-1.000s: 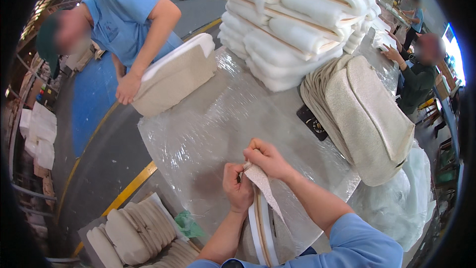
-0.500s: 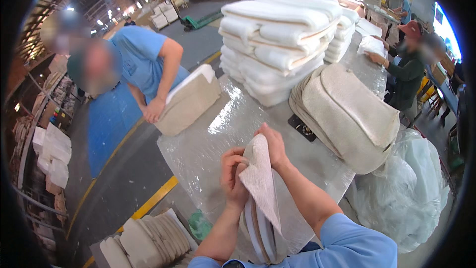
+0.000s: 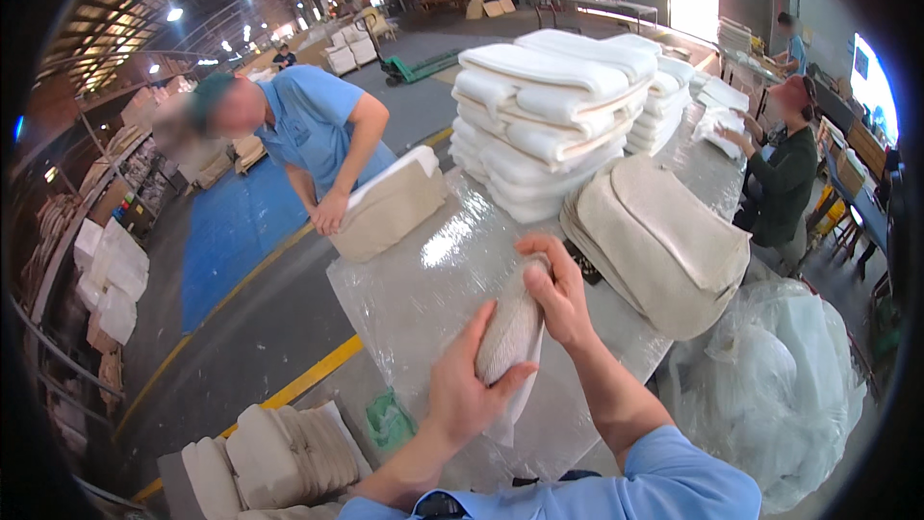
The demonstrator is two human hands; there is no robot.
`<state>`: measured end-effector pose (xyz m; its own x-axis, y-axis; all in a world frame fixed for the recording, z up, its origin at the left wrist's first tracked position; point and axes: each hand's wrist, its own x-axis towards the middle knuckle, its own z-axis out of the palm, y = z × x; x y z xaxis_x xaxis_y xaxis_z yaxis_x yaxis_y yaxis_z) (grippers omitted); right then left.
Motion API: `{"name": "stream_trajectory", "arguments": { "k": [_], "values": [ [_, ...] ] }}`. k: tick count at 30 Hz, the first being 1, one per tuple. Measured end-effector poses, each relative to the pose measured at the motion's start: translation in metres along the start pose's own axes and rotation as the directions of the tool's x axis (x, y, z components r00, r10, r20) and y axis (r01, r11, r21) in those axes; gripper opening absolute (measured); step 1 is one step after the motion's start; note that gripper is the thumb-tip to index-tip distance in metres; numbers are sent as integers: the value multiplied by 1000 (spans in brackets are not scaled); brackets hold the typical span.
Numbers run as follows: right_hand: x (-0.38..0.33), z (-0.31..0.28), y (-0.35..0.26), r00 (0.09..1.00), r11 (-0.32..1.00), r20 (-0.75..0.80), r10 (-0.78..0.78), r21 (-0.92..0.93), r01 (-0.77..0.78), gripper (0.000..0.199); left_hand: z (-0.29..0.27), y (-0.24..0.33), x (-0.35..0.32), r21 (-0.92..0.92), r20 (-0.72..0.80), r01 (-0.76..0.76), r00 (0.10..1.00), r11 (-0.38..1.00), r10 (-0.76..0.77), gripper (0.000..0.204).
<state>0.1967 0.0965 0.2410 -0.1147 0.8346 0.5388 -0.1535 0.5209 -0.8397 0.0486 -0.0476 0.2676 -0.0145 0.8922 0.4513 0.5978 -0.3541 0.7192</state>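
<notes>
Between my two hands stands a beige fabric-covered cushion, its narrow rounded edge facing up above the plastic-covered table. My left hand grips its near left side, thumb across the front. Curled over the far right end is my right hand, fingertips bent onto the fabric. A paler flap hangs below the left thumb; the cushion's lower part is mostly hidden. To the right of my right hand lies a stack of beige fabric covers, partly over a small dark object.
A tall pile of white padding stands at the table's far side. Across the left corner, a co-worker holds another beige cushion. Bagged white padding sits at right. Beige cushions and green plastic lie lower left.
The cushion's loose pointed fabric flap and its layered white and brown edge no longer show; smooth beige fabric now faces up. Both hands have shifted to cup its sides. The view has tilted upward.
</notes>
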Motion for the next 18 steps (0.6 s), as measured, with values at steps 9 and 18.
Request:
{"name": "stream_trajectory", "arguments": {
  "k": [9, 18],
  "values": [
    [-22, -7, -14, 969, 978, 138, 204, -65, -196, 28, 8, -1, -46, -112, 26, 46, 999, 993, -43, 78],
    [-27, -17, -29, 912, 996, 399, -91, 46, 79, 35, -40, -12, -68, -210, 140, 125, 985, 970, -97, 70]
  ]
}}
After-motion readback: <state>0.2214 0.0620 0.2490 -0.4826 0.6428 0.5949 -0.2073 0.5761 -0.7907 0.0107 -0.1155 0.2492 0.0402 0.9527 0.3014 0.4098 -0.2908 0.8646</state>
